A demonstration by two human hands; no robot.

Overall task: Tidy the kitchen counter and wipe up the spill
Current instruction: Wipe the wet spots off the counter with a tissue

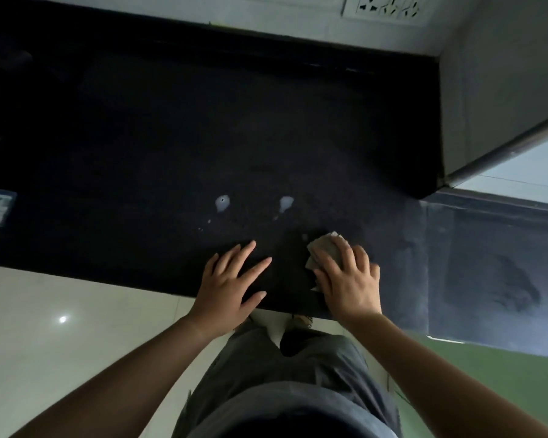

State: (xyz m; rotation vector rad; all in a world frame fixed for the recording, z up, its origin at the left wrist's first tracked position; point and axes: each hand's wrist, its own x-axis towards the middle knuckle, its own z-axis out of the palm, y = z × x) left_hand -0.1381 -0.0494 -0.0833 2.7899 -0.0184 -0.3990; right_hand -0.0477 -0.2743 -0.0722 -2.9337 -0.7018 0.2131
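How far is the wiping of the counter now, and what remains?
Done: the counter looks cleared around the spill. In hand: the right hand presses a cloth near the front edge; the left hand rests flat. Left: two pale puddles and small drops beyond the cloth.
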